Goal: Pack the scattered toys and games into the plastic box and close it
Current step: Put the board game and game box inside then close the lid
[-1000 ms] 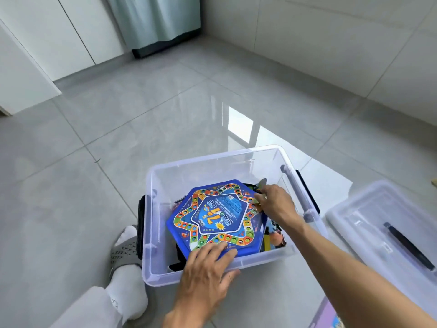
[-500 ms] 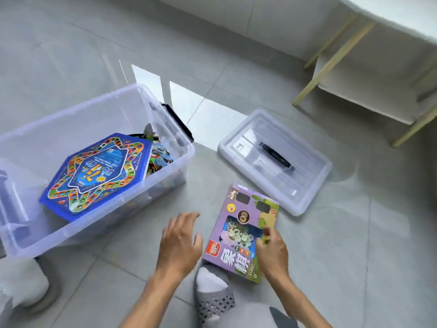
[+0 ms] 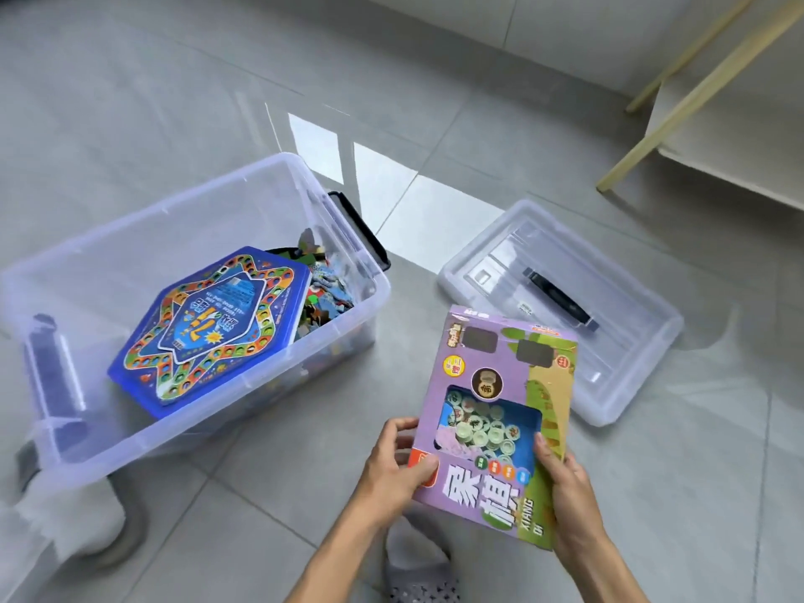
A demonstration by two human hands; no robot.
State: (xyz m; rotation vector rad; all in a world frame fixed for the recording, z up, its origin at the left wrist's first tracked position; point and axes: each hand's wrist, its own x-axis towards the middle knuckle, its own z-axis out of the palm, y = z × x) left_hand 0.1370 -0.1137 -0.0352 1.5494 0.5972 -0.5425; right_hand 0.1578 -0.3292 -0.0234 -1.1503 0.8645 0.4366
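Both hands grip purple chess box (image 3: 496, 424) off floor; left hand (image 3: 393, 465) clamps its left edge, right hand (image 3: 561, 476) its right edge; open plastic box (image 3: 348, 272) left of grip; lid (image 3: 631, 354) beyond it.

grey tiled floor (image 3: 435, 80), glossy, window glare near centre. pale wooden furniture legs (image 3: 696, 89) at top right corner. grey perforated slipper (image 3: 417, 572) at bottom edge.
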